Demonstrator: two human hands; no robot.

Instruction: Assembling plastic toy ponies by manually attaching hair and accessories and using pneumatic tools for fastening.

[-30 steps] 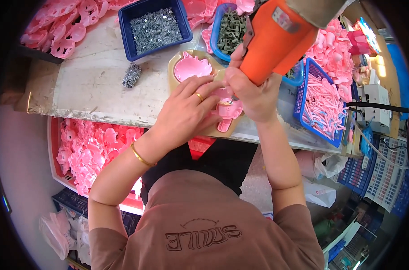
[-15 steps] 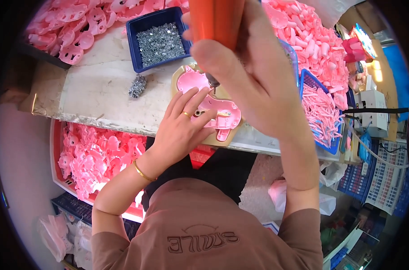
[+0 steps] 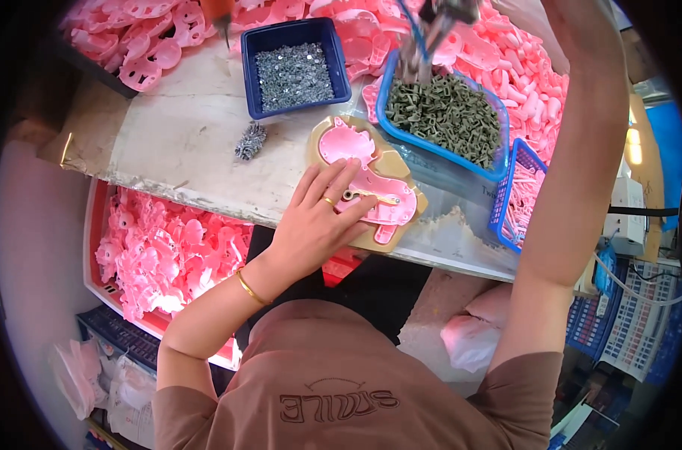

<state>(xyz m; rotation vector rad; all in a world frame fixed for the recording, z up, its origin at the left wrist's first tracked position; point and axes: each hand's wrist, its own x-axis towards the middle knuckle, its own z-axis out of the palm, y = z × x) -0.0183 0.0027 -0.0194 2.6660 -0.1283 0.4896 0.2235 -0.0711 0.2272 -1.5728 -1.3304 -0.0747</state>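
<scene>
My left hand [image 3: 322, 214] lies with its fingers stretched out over a pink plastic shell half [image 3: 389, 187]. The shell sits in a tan shaped holder [image 3: 322, 139] near the table's front edge. A small brass-coloured ring and a thin strip show inside the shell by my fingertips. My right hand [image 3: 584, 30] is raised at the upper right and runs out of the picture; its fingers are hidden. An orange electric screwdriver [image 3: 218, 9] is partly visible at the top edge, its bit pointing down, with no hand on it.
A navy tray [image 3: 296, 109] of small screws stands beyond the holder, near a screw-covered clump [image 3: 250, 141]. Right of it are a blue-rimmed tub [image 3: 442, 150] of dark green pieces and a blue basket [image 3: 503, 202] of pink sticks. Blurred metal fittings [image 3: 431, 37] hang above. Pink parts fill a red crate [image 3: 93, 262].
My right hand has let go of the orange electric screwdriver and moved up and right. The screwdriver now hangs further left and away. My left hand has stayed on the shell.
</scene>
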